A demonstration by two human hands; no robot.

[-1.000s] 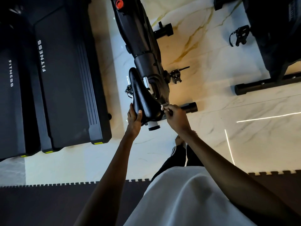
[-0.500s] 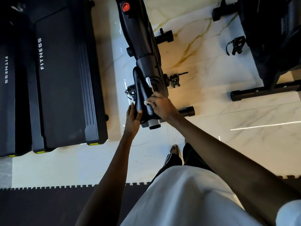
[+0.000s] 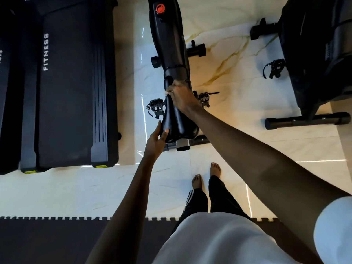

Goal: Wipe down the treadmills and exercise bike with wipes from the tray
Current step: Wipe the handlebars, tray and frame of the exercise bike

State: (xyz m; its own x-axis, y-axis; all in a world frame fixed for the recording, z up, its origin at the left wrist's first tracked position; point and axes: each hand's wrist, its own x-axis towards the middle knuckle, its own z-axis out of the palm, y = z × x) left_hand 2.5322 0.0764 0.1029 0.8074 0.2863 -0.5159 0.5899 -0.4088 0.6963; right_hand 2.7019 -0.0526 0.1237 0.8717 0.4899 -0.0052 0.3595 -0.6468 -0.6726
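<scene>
Left hand (image 3: pixel 155 141) grips the saddle (image 3: pixel 175 122) at its rear, right hand (image 3: pixel 181 96) pinches a wipe (image 3: pixel 167 91) on its nose, which I see pointing away.

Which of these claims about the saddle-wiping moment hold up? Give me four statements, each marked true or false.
1. The left hand holds the rear edge of the saddle. True.
2. The right hand rests on the treadmill. False: it is on the saddle's nose, with a bit of white wipe showing at its fingers.
3. The person wears shoes. False: both feet are bare on the floor.
4. A red knob sits on top of the exercise bike. True.
</scene>
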